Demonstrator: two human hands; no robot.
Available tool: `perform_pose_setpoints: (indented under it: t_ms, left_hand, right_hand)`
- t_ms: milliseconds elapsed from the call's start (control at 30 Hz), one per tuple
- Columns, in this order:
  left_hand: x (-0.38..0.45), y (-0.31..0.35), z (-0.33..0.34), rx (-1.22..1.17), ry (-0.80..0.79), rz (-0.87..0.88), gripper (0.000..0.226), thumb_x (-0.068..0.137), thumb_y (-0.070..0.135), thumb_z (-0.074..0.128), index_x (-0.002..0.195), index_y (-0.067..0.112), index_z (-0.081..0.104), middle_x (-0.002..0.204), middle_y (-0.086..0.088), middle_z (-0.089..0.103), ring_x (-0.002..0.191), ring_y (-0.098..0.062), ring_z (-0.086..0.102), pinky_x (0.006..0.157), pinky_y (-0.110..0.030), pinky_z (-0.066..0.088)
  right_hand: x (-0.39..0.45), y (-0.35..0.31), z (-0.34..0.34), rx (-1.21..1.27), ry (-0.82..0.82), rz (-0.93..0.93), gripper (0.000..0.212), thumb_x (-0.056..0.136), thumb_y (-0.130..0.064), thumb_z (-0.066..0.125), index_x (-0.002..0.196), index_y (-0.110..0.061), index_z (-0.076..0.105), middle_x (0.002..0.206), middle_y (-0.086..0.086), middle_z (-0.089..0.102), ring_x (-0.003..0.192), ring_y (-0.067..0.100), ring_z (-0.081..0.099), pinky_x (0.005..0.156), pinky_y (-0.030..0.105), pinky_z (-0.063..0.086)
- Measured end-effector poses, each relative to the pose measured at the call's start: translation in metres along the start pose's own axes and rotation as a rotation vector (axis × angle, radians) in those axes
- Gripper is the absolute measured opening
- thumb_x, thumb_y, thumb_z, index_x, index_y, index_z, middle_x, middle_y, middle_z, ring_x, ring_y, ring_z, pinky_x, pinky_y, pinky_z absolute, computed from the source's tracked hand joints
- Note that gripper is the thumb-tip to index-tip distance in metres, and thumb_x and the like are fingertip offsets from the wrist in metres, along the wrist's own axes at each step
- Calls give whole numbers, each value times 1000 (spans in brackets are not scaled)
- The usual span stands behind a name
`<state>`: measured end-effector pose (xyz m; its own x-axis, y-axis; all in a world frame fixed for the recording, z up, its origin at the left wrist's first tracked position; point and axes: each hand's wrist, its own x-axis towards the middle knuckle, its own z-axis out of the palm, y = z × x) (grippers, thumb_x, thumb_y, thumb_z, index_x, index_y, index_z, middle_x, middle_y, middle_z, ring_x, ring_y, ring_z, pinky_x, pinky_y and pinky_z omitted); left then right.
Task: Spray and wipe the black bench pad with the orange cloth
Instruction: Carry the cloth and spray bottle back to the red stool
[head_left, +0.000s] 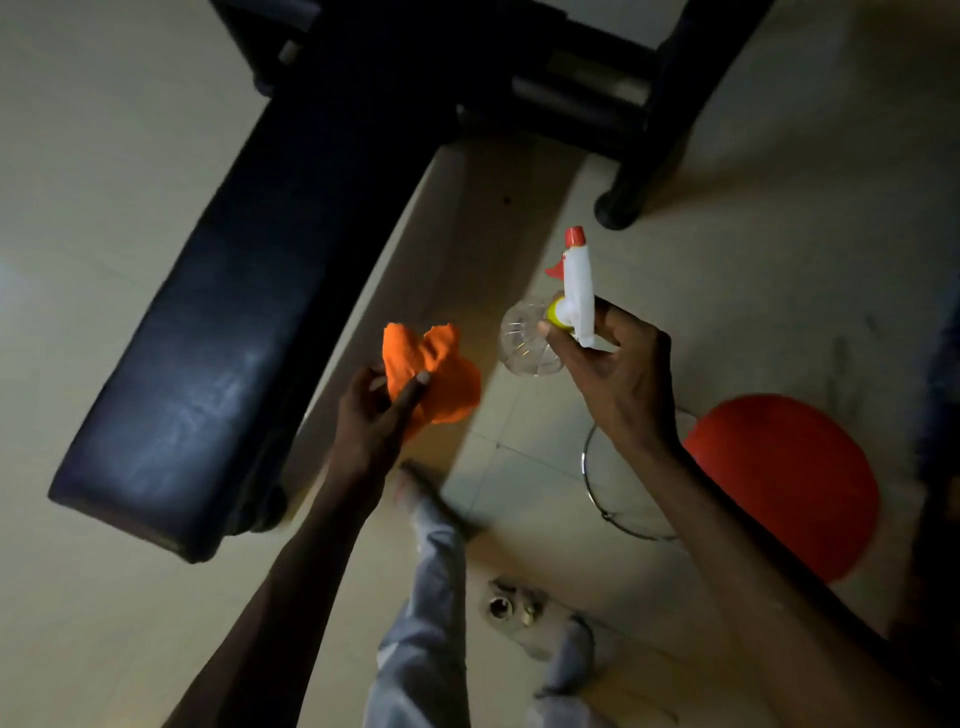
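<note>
Beside the pad (208, 332), over the floor, both hands are loaded for the job. Left hand (371, 410) has its grip closed on the bunched cloth (436, 374), ready to wipe. Right hand (613, 374) has its grip round the sprayer (571, 296), nozzle aimed ahead rather than at the pad, so spraying looks not yet begun.

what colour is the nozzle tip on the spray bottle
Red, on the white head of the spray bottle gripped by the right hand; the head view shows it.
</note>
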<state>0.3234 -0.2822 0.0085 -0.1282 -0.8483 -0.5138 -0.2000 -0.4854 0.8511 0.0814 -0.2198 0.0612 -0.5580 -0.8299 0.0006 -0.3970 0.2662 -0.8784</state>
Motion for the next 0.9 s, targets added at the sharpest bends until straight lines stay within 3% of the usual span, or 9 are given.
perform_pose_setpoints:
  t_ms: [67,200,300,400,567,700,833,900]
  left_hand:
    - [-28,-3,36,25,-53,14,34,89,34,82,112,15,66,91,4,78,79,-5,74,59,-17,54]
    - [-78,-8,107,98,-119,39,38,91,34,80,116,10,63,92,3,73,73,0,72,56,-17,55]
    - [-106,-17,160,147,-206,61,26,92,35,79,107,23,62,87,8,75,71,4,73,52,-15,54]
    - [-126,-30,214,158,-324,34,24,91,33,79,104,24,61,90,15,79,77,-4,77,57,-26,61]
    - [-144,-56,298,198,-484,46,24,94,25,78,105,18,58,104,-7,78,85,-18,75,62,-30,60]
    - [-144,-71,356,177,-564,17,32,97,22,74,117,6,56,109,-12,75,94,-31,72,77,-44,58]
    - [-124,-97,387,161,-567,-16,26,97,21,73,115,10,58,108,-20,72,88,-23,67,69,-30,54]
    - [-108,-118,390,290,-515,4,27,98,17,71,119,8,57,106,-17,69,84,-23,64,60,-24,50]
  right_hand:
    - [-29,16,-47,19,67,32,30,88,-16,86,116,-8,80,107,-4,82,92,-10,70,78,12,60]
    - [-82,48,-130,17,161,83,26,90,-18,84,115,-12,80,107,-7,82,90,-11,70,75,1,49]
    - [-114,79,-182,15,244,112,21,89,-13,82,110,-11,80,107,-12,79,94,-17,69,79,-1,48]
    - [-142,110,-224,-34,305,179,23,88,-19,83,111,-17,81,96,-11,81,86,-19,68,77,4,51]
    - [-173,170,-277,-130,421,196,23,88,-24,83,110,-18,81,93,-14,80,81,-15,69,74,0,46]
    - [-179,210,-303,-126,485,198,27,89,-25,81,114,-16,80,99,-19,75,90,-5,74,81,10,57]
    - [-171,243,-313,-161,516,169,29,90,-22,79,118,-15,79,104,-16,75,96,5,74,86,17,60]
    - [-168,259,-310,-160,497,173,27,91,-23,79,116,-13,79,104,-9,80,96,9,76,86,30,63]
